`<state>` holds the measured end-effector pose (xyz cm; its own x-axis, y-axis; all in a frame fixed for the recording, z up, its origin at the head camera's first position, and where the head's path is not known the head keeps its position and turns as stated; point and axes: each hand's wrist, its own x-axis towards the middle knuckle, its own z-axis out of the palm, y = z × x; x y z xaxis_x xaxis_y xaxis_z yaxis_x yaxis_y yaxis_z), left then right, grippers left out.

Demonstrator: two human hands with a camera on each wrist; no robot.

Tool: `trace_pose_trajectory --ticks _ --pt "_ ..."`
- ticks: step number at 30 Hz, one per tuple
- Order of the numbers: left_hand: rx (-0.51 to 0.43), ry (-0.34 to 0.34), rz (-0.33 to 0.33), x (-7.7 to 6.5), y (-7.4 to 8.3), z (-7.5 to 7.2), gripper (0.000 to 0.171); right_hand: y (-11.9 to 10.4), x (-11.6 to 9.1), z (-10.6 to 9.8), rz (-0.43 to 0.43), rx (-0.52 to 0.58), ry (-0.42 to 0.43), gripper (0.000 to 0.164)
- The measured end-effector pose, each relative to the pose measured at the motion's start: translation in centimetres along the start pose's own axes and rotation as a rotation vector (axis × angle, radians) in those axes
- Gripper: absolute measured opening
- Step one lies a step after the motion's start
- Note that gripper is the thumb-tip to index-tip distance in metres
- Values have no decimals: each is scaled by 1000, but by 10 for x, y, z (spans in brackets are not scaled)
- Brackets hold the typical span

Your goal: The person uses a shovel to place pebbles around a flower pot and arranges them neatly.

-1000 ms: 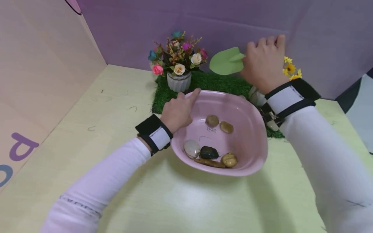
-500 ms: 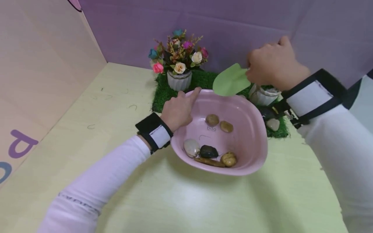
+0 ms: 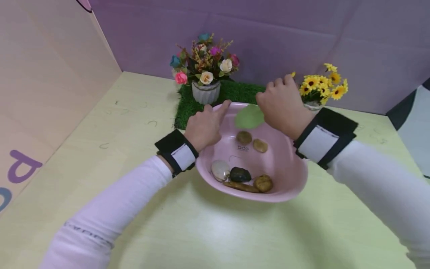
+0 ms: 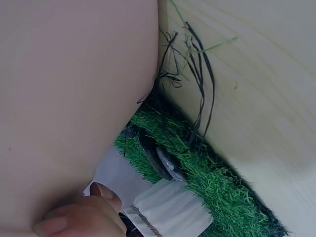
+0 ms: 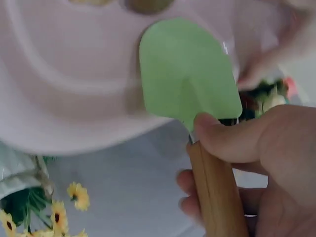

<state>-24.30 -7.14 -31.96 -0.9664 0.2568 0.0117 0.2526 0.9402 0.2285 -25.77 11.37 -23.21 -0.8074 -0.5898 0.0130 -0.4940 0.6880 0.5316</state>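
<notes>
My right hand grips a small garden trowel by its wooden handle, the thumb lying near the neck. Its green blade is over the far part of a pink basin. My left hand holds the basin's left rim, with the index finger stretched along it. Inside the basin lie several stones: a brown stone and a tan one in the middle, a pale stone, a black stone and others along the near side. In the head view the trowel handle is hidden behind my right hand.
Behind the basin stands a pot of mixed flowers on an artificial grass mat. Yellow flowers in a second pot stand behind my right hand. Dark stones lie on the grass in the left wrist view. A purple wall closes the back.
My right hand first swings right and lowers, then moves left and down, carrying the trowel blade from behind the basin to over its inside. The left hand and the basin stay put.
</notes>
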Motion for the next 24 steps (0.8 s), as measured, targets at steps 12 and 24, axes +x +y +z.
trace_pose_trajectory --ticks 12,24 --pt "1 6 11 1 2 -3 85 1 -7 14 45 111 -149 23" --pt "9 -15 -8 0 1 -3 86 10 1 26 -95 280 -111 16"
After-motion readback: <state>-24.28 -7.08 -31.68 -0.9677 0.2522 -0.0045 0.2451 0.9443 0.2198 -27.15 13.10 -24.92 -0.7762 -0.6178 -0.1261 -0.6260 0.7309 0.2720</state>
